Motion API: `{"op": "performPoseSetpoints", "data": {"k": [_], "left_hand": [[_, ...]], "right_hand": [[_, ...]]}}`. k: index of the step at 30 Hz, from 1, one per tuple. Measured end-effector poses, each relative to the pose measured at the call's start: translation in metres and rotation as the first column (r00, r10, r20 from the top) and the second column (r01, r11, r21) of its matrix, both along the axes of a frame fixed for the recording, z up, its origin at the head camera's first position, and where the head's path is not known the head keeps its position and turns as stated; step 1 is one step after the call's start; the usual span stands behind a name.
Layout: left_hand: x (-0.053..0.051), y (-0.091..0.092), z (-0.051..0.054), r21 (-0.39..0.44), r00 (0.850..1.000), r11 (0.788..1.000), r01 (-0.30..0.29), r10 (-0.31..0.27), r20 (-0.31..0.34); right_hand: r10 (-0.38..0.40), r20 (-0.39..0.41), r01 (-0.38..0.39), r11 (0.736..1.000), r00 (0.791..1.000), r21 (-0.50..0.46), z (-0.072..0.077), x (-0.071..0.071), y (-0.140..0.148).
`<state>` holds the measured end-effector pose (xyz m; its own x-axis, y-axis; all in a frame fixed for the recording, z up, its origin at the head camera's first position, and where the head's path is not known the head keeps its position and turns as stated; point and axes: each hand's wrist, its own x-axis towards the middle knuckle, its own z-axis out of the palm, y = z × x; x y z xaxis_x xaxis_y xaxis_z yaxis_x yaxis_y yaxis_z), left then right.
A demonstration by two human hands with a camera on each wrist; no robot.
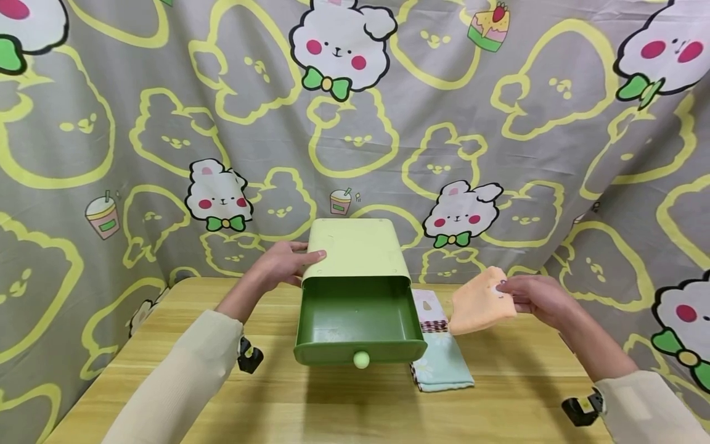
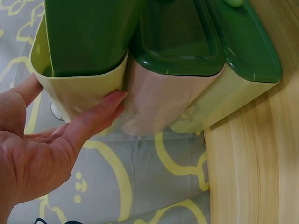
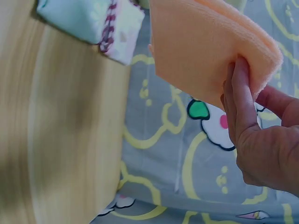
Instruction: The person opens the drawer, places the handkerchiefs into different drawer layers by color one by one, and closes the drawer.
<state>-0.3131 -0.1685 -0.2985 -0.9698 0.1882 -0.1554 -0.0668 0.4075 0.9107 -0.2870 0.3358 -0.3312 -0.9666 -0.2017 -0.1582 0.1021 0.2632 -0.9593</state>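
Note:
A drawer unit with a pale yellow-green top (image 1: 355, 246) has its green top drawer (image 1: 360, 353) pulled out, with nothing seen inside. My left hand (image 1: 283, 264) holds the unit's left side near the top, thumb on its upper edge; the left wrist view shows the fingers (image 2: 105, 107) along the side of the top section (image 2: 79, 91). My right hand (image 1: 540, 299) pinches a folded orange cloth (image 1: 479, 302) in the air, right of the unit; in the right wrist view the thumb and fingers of the hand (image 3: 261, 140) are on either side of the cloth (image 3: 201, 51).
Folded cloths, one light blue (image 1: 440, 364) and one white and pink (image 1: 427, 305), lie on the wooden table (image 1: 266, 401) just right of the unit. Below the top section are a pink section (image 2: 163, 93) and another yellow-green one (image 2: 210, 105). A patterned curtain (image 1: 355, 154) hangs behind.

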Motion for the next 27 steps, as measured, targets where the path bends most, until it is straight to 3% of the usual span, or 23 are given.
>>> {"op": "performPoseSetpoints", "data": {"k": [8, 17, 27], "left_hand": [[0.000, 0.000, 0.000, -0.006, 1.000, 1.000, 0.002, -0.003, -0.008], [0.001, 0.000, -0.001, -0.007, 1.000, 1.000, 0.002, -0.002, -0.011], [0.001, 0.000, -0.002, -0.008, 1.000, 1.000, 0.007, -0.007, -0.013]], "right_hand": [[-0.001, -0.026, 0.003, 0.997, 1.000, 0.072, 0.022, 0.004, -0.016], [0.000, -0.056, 0.004, 0.997, 0.998, 0.074, 0.039, 0.007, -0.030], [0.002, -0.073, 0.005, 0.996, 0.997, 0.086, 0.075, 0.019, -0.052]]}}
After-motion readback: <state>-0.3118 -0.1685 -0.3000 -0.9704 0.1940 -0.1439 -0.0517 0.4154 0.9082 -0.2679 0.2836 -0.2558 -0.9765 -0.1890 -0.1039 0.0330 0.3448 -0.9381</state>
